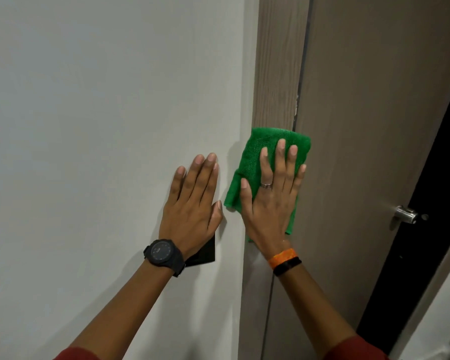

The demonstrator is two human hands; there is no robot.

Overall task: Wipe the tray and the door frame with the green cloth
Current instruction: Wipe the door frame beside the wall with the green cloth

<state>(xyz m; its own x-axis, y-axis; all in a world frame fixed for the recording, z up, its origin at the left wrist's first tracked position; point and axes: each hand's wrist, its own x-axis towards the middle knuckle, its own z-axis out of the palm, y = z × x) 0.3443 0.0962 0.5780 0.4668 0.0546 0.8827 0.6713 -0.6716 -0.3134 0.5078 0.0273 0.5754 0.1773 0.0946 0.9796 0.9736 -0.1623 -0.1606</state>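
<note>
Both flat: right hand (268, 201) presses green cloth (252, 162) across door frame (276, 74) edge, left hand (192, 201) spread on wall (102, 100)

My cloth (260, 162) is bright green. The door frame (276, 74) is brown with thin wood lines. The wall (89, 100) is plain pale grey. My watch (164, 255) is black. My bands (286, 258) are orange and black. My ring (266, 185) is silver.
</note>
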